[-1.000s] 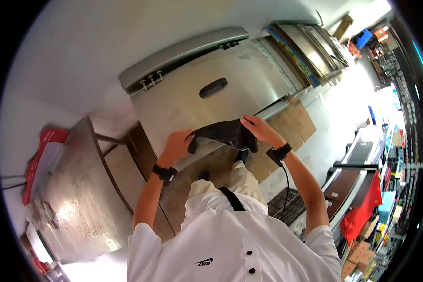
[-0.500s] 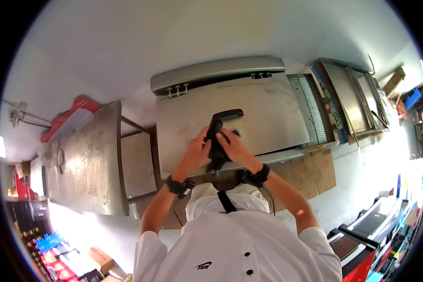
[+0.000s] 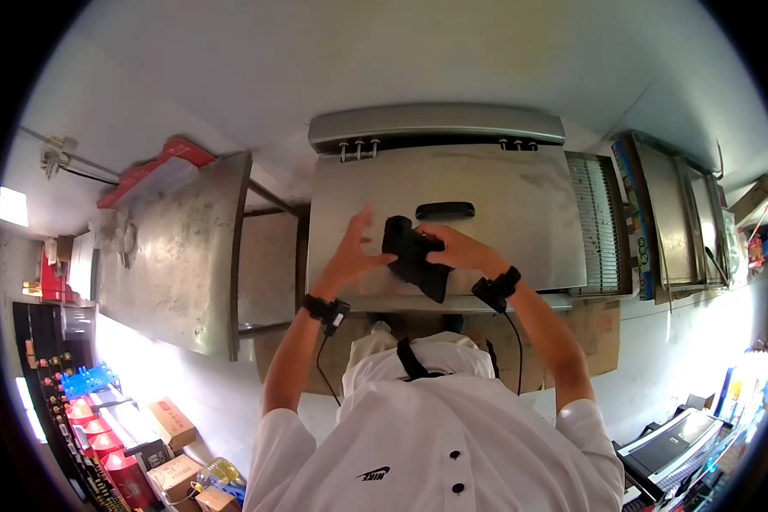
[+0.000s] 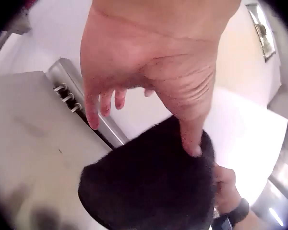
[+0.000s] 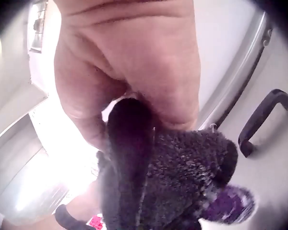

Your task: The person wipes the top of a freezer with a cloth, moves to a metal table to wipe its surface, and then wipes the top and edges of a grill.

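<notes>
A black fuzzy piece of cloth (image 3: 414, 264) hangs between both hands, over the steel lid with its black handle. Up close in the right wrist view, the cloth (image 5: 182, 167) has grey pile, a finger-like tube and a purple patch at one end. My right hand (image 3: 462, 249) holds it from the right side, its fingertips hidden by the cloth. To the left, my left hand (image 3: 350, 256) has its fingers spread and clear of the cloth. Only its thumb is at the cloth's edge, as the left wrist view shows.
The hinged steel lid (image 3: 503, 247) lies flat, with a black handle (image 3: 445, 210) beyond the hands. A metal table (image 3: 171, 264) stands left, a wire grate (image 3: 596, 222) and metal trays (image 3: 670, 213) right. Cardboard (image 3: 593, 341) lies below the front edge.
The cloth was stretched between both hands, then bunched as the hands came together. Now the left hand has spread its fingers and the right holds the cloth. The head view has turned.
</notes>
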`<state>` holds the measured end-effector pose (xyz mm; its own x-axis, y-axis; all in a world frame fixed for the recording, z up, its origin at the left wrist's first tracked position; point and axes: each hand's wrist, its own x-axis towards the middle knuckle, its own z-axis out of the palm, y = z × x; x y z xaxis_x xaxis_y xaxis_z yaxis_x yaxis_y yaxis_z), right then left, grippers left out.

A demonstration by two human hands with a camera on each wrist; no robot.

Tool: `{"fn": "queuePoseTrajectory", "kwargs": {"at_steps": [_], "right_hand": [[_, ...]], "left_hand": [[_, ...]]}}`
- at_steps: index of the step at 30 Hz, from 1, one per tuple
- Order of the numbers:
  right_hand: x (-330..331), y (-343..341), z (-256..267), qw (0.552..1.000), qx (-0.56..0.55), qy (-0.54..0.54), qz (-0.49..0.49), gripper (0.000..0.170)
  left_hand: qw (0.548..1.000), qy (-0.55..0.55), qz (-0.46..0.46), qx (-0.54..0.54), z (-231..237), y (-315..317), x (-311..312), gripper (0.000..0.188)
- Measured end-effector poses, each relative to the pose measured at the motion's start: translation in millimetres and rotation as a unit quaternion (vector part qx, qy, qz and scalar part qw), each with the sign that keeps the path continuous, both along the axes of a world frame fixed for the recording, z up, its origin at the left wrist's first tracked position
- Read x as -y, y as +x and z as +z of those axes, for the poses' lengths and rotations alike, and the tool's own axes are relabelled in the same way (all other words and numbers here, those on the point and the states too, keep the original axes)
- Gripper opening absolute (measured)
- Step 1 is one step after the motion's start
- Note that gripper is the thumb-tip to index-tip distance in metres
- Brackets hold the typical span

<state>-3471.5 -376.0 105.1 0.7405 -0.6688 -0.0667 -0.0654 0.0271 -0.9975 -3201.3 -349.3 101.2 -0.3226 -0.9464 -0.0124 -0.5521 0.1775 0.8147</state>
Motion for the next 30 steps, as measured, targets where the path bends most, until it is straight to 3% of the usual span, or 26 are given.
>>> {"fn": "queuePoseTrajectory", "kwargs": {"at_steps": [1,2,4,6,8,9,10,11,12,13,14,15,16,17,19,21,22,24,28,30], "right_hand": [[3.9,2.1,12.0,0.999,-0.012,0.047,-0.003,0.049],[8.9,5.5,18.8,0.995,-0.024,0.094,-0.006,0.048],[22.6,21.1,13.6,0.995,-0.024,0.092,-0.008,0.048],[31.5,38.1,11.3,0.995,-0.023,0.093,-0.01,0.048],[39.4,55.2,35.5,0.995,-0.091,-0.048,-0.017,0.042],[41.4,65.7,41.4,0.994,-0.098,-0.049,-0.019,0.042],[41.9,77.3,45.1,0.978,-0.168,-0.118,-0.036,0.039],[40.8,89.1,46.4,0.952,-0.236,-0.185,-0.053,0.037],[37.9,101.1,39.9,0.951,-0.242,-0.184,-0.056,0.037],[31.0,112.4,23.5,0.922,-0.226,-0.294,-0.108,0.036],[21.4,121.6,3.0,0.879,-0.208,-0.399,-0.156,0.036],[12.3,128.0,-24.0,0.86,-0.238,-0.423,-0.156,0.036],[1.7,133.1,-52.3,0.86,-0.245,-0.422,-0.153,0.036],[-11.0,138.3,-79.9,0.858,-0.274,-0.412,-0.137,0.034],[-36.7,153.1,-101.1,0.858,-0.308,-0.393,-0.12,0.033],[-48.2,165.5,-110.2,0.851,-0.414,-0.308,-0.094,0.032],[-49.0,169.1,-114.2,0.852,-0.417,-0.303,-0.09,0.032],[-48.2,173.5,-121.6,0.87,-0.336,-0.301,-0.197,0.045],[-14.9,181.5,-113.3,0.853,-0.341,-0.329,-0.219,0.061],[4.9,183.8,-115.4,0.8,-0.359,-0.356,-0.323,0.07]], "left_hand": [[0.993,-0.081,0.022,-0.08,-4.6,5.9,7.6,0.08],[0.993,-0.082,0.021,-0.087,-9.6,12.9,16.5,0.08],[0.953,0.137,-0.095,-0.254,-13.6,28.9,27.8,0.057],[0.94,0.154,-0.061,-0.297,-11.9,42.3,26.8,0.047],[0.926,0.167,-0.034,-0.338,-7.4,58.4,33.1,0.037],[0.957,0.117,-0.025,-0.263,-5.3,68.2,36.6,0.033],[0.98,0.066,-0.017,-0.186,-6.9,78.2,40.7,0.029],[0.979,0.066,-0.022,-0.19,-11.6,86.0,42.9,0.029],[0.987,-0.054,-0.032,-0.148,-17.8,92.0,43.9,0.03],[0.979,-0.172,-0.04,-0.104,-27.5,98.6,43.2,0.031],[0.979,-0.168,-0.044,-0.111,-39.5,106.5,38.8,0.031],[0.983,-0.165,-0.064,-0.046,-54.3,114.3,32.7,0.034],[0.983,-0.163,-0.082,0.018,-70.4,120.1,26.8,0.036],[0.984,-0.159,-0.08,0.011,-90.7,125.2,18.7,0.036],[0.985,-0.061,-0.134,0.095,-119.5,134.7,-2.1,0.038],[0.986,-0.08,-0.123,0.083,-132.7,133.9,-14.6,0.043],[0.985,-0.103,-0.112,0.076,-130.8,129.8,-18.8,0.048],[0.989,-0.084,-0.095,0.073,-125.9,119.7,-19.9,0.054],[0.998,-0.055,-0.018,0.021,-113.1,96.9,5.1,0.07],[0.996,-0.088,0.024,-0.021,-124.1,90.0,24.2,0.071]]}}
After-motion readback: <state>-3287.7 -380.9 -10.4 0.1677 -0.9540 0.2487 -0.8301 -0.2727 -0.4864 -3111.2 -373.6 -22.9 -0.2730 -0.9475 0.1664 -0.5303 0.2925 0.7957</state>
